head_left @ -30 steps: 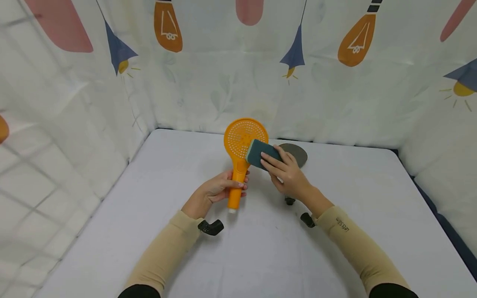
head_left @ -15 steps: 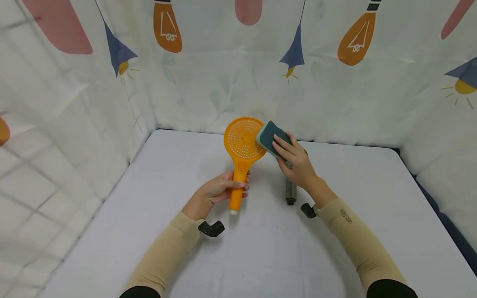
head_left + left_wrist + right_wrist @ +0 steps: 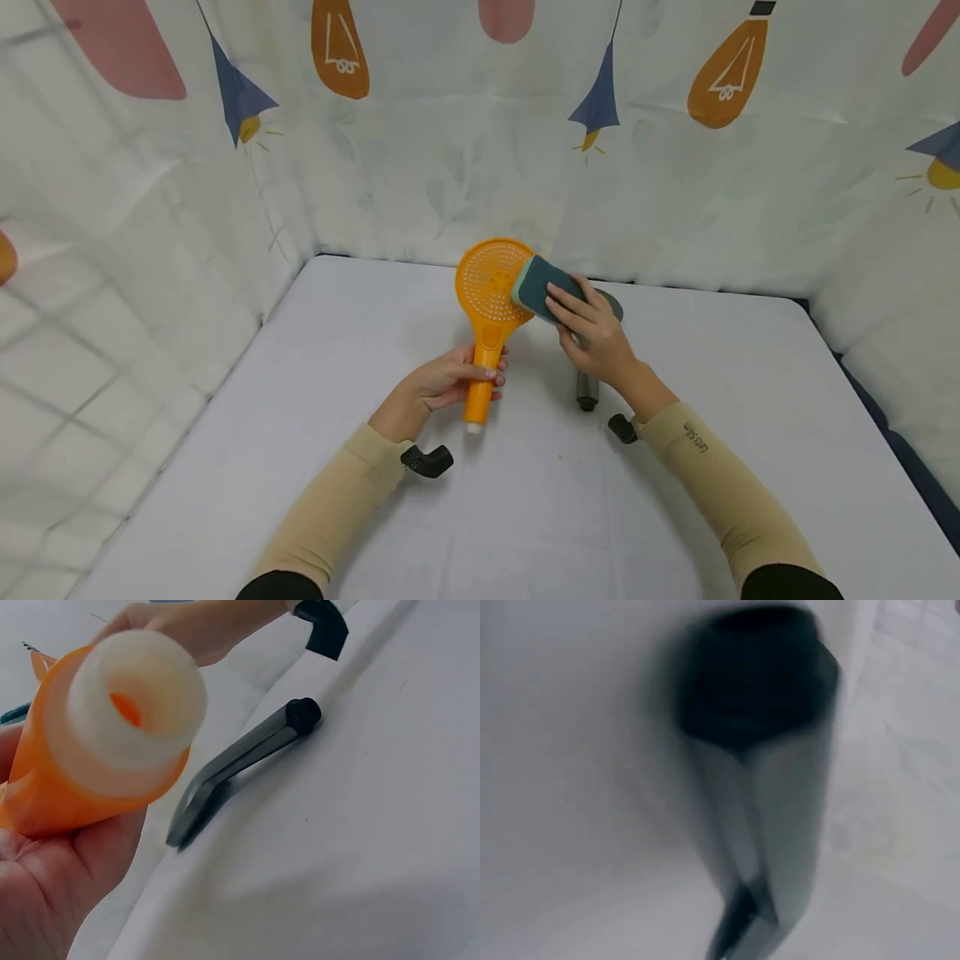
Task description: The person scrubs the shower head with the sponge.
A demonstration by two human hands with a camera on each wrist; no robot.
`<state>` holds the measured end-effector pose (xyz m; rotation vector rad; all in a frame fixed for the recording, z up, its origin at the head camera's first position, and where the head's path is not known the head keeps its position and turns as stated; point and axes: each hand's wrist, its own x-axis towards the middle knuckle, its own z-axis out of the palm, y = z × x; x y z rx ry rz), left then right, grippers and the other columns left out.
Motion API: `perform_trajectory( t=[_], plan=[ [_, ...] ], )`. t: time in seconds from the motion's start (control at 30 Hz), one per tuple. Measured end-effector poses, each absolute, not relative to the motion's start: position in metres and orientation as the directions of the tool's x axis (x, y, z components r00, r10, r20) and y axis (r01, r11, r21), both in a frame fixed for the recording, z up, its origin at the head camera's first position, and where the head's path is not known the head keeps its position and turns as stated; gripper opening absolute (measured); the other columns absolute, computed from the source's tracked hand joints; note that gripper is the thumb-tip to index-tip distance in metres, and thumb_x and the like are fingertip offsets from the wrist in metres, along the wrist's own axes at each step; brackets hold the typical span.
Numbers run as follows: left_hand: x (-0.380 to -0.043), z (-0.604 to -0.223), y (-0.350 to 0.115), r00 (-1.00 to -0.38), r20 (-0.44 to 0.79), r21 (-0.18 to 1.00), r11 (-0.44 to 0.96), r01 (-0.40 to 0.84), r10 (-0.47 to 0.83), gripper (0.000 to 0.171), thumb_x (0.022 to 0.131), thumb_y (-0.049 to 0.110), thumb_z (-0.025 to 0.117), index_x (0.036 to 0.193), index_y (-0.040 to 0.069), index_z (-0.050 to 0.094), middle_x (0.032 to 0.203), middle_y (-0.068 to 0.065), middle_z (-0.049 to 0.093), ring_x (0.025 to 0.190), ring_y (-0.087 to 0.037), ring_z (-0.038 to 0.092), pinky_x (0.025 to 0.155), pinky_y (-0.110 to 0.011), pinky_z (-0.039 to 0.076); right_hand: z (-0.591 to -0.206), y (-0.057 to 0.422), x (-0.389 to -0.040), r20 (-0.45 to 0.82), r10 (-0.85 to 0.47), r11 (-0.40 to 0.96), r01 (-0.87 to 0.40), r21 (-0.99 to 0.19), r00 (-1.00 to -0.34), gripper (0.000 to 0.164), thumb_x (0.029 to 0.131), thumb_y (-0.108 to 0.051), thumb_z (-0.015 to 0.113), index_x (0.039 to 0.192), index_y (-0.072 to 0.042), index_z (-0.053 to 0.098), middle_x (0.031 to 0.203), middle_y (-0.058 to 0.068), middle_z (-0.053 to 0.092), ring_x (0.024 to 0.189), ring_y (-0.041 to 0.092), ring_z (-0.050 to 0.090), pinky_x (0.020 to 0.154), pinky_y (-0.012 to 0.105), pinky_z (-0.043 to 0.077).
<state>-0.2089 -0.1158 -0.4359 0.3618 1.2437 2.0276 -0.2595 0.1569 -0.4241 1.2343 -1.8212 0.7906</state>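
Shower head (image 3: pixel 491 315), orange: raised above the counter (image 3: pixel 525 517), left grip (image 3: pixel 446 382) curled round the handle (image 3: pixel 476 407). Sponge (image 3: pixel 545 287): pinched in right grip (image 3: pixel 597 337), overlapping the right side of the face (image 3: pixel 486 277); contact uncertain. Advisable: handle steady, sponge flat, light overlapping strokes. White end (image 3: pixel 174 690): open bore visible in left wrist view only. Grey head (image 3: pixel 588 387): on counter; bent profile clear in that view, partly hidden in head view.

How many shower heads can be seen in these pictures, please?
2. The orange shower head is held by the left hand; the grey shower head lies on the table, partly hidden behind the right hand in the head view.
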Motion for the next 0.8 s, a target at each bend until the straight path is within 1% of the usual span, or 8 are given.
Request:
perform_trajectory(
  t=[0.13,0.27,0.37,0.47,0.57,0.67,0.73,0.8],
  plan=[
    [-0.205,-0.438,-0.111,-0.668,-0.123,0.868,-0.247,-0.430,0.734,0.028,0.100,-0.007,0.041,0.125,0.006,0.046,0.103,-0.004,0.051,0.090,-0.016,0.059,0.089,-0.036,0.054,-0.409,0.154,-0.275,0.885,-0.389,0.361,-0.926,-0.109,-0.256,0.045,0.085,0.010,0.067,0.130,0.007,0.066,0.137,0.025,0.060,0.137,0.054,0.042,0.111,0.060,0.037],
    [-0.204,-0.440,-0.109,-0.653,-0.108,0.877,-0.238,-0.418,0.750,0.028,0.101,-0.007,0.040,0.124,0.007,0.047,0.104,-0.004,0.052,0.091,-0.016,0.060,0.090,-0.036,0.054,-0.396,0.147,-0.277,0.875,-0.410,0.376,-0.922,-0.095,-0.258,0.046,0.082,0.015,0.068,0.128,0.011,0.065,0.135,0.029,0.060,0.137,0.055,0.042,0.112,0.059,0.036],
    [-0.204,-0.440,-0.109,-0.666,-0.109,0.875,-0.247,-0.417,0.738,0.028,0.102,-0.008,0.038,0.123,0.008,0.047,0.103,-0.003,0.053,0.091,-0.016,0.060,0.089,-0.036,0.054,-0.396,0.142,-0.270,0.847,-0.486,0.359,-0.933,-0.030,-0.214,0.042,0.086,0.011,0.068,0.128,0.010,0.066,0.134,0.028,0.061,0.133,0.058,0.044,0.105,0.064,0.042],
    [-0.205,-0.438,-0.110,-0.678,-0.113,0.877,-0.248,-0.412,0.726,0.029,0.103,-0.008,0.036,0.124,0.008,0.046,0.102,-0.003,0.052,0.090,-0.016,0.059,0.088,-0.035,0.054,-0.399,0.139,-0.261,0.806,-0.572,0.319,-0.946,0.047,-0.153,0.031,0.096,-0.002,0.063,0.125,0.007,0.069,0.131,0.026,0.063,0.129,0.060,0.047,0.095,0.068,0.047],
    [-0.205,-0.437,-0.109,-0.682,-0.117,0.877,-0.247,-0.413,0.722,0.028,0.103,-0.008,0.036,0.124,0.008,0.045,0.102,-0.003,0.052,0.090,-0.016,0.059,0.087,-0.035,0.055,-0.402,0.136,-0.256,0.795,-0.589,0.298,-0.953,0.044,-0.147,0.029,0.099,-0.007,0.061,0.123,0.006,0.070,0.130,0.025,0.065,0.128,0.059,0.047,0.093,0.069,0.047],
    [-0.204,-0.435,-0.106,-0.670,-0.117,0.878,-0.238,-0.414,0.733,0.027,0.103,-0.007,0.036,0.126,0.006,0.043,0.103,-0.003,0.052,0.090,-0.016,0.060,0.087,-0.034,0.055,-0.400,0.131,-0.253,0.811,-0.558,0.312,-0.950,0.007,-0.177,0.033,0.090,0.002,0.069,0.123,0.006,0.071,0.131,0.024,0.065,0.131,0.057,0.046,0.098,0.067,0.045],
    [-0.204,-0.435,-0.102,-0.655,-0.116,0.884,-0.223,-0.411,0.747,0.027,0.104,-0.007,0.037,0.127,0.006,0.043,0.104,-0.004,0.053,0.091,-0.016,0.060,0.087,-0.034,0.055,-0.396,0.125,-0.249,0.791,-0.587,0.322,-0.946,0.037,-0.169,0.041,0.084,0.004,0.074,0.125,0.004,0.070,0.133,0.021,0.065,0.134,0.054,0.046,0.099,0.063,0.045],
    [-0.203,-0.434,-0.099,-0.641,-0.115,0.894,-0.202,-0.400,0.759,0.027,0.104,-0.006,0.038,0.129,0.005,0.041,0.105,-0.004,0.053,0.092,-0.016,0.059,0.087,-0.033,0.054,-0.392,0.116,-0.244,0.742,-0.657,0.312,-0.944,0.102,-0.137,0.046,0.082,0.002,0.078,0.128,0.001,0.070,0.136,0.018,0.064,0.136,0.051,0.045,0.101,0.060,0.045]
  ],
)
